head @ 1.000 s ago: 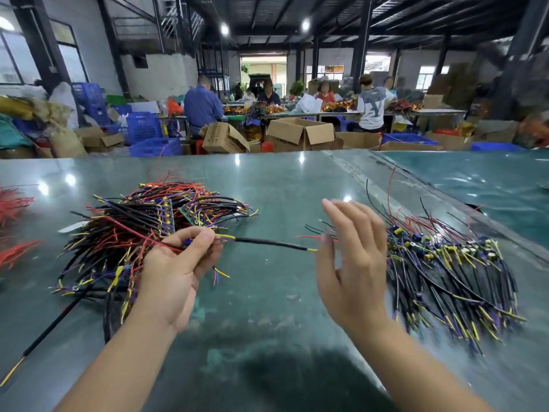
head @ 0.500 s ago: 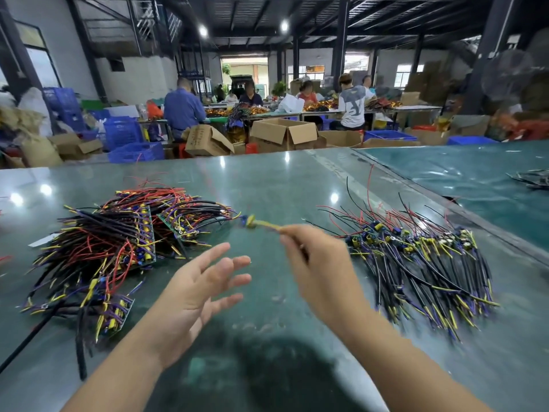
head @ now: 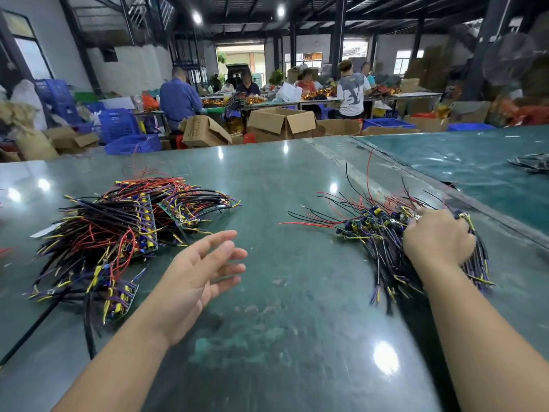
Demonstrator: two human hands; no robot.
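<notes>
Firstly, writing: print on the side of a tipped box (head: 205, 132) beyond the table (head: 282, 179) is too small to read, and a white slip (head: 44, 231) poking from under the left pile (head: 98, 233) cannot be read either. Item, right pile (head: 371, 230): wire leads with small blue and yellow parts, lying on the table's right side, just beside the seam to the next top. Its long axis runs from far left to near right; thin red and black ends point left and away, thick black yellow-tipped ends point toward the person. Item, right hand (head: 438, 236): back upward, forearm entering from the lower right, resting on the far part of that pile, fingers curled down among the wires with tips hidden; whether it grips one cannot be told. Item, left hand (head: 196, 281): over bare table between the piles, nearer the left one, palm turned inward, fingers straight and slightly spread, pointing right and away, holding nothing. Both hands are well apart. Item, left pile: red, black and yellow wires on green boards (head: 145, 221), lying mostly left to right.
</notes>
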